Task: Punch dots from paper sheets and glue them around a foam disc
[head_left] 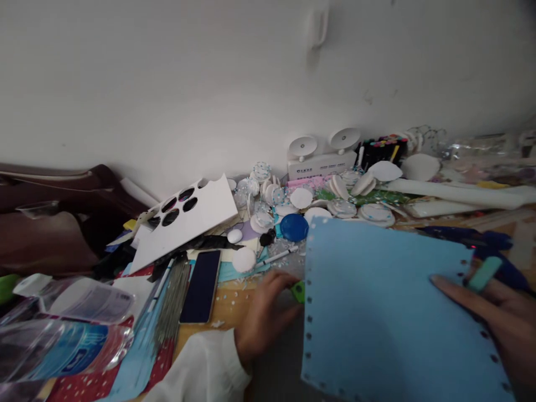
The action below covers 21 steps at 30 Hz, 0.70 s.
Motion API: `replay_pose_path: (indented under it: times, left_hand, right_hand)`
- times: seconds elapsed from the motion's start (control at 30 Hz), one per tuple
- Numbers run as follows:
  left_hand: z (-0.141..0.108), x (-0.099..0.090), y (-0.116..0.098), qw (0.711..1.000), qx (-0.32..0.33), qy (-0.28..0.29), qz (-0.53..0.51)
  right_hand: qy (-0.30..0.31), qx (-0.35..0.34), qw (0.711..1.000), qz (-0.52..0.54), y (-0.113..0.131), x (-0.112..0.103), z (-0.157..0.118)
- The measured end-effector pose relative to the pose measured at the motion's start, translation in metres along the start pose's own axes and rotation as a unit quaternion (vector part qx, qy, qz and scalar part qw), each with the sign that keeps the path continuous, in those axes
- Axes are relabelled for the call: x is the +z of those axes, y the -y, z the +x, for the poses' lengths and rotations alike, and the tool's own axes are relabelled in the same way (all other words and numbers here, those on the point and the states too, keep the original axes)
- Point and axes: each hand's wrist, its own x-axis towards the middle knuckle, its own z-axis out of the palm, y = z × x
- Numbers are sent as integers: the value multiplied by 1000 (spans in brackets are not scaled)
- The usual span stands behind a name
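A large blue sheet of paper (385, 312), with rows of small round holes along its left and right edges, fills the lower right. My right hand (498, 312) grips its right side, thumb on top. A teal stick-like piece (484, 273) pokes up between that hand's fingers; I cannot make out what it belongs to. By the sheet's left edge, my left hand (270, 310) is closed with its fingers curled on a small green tool (298, 291). The paper hides most of this tool, so its kind does not show.
A phone (201, 287), a bundle of wire stems (172, 298) and plastic bottles (58, 349) lie to the left. Behind are a board with round holes (188, 218), a blue round lid (294, 228), white discs (301, 197) and markers (383, 148). A blue glue gun (486, 240) rests at right.
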Motion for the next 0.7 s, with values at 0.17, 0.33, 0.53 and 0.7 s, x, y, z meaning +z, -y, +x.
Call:
replay_pose_path:
  times: [0.17, 0.33, 0.53, 0.7]
  left_hand:
    - [18, 9, -11, 993, 56, 87, -53]
    - [3, -8, -20, 985, -68, 5, -161]
    - [-19, -43, -30, 954, -191, -84, -213]
    - [-21, -103, -25, 916, -206, -311, -149]
  right_hand:
    - [7, 98, 989, 110, 8, 22, 3]
    - [5, 71, 991, 110, 8, 28, 8]
    - [27, 41, 991, 122, 19, 51, 10]
    - [116, -11, 964, 240, 27, 77, 21]
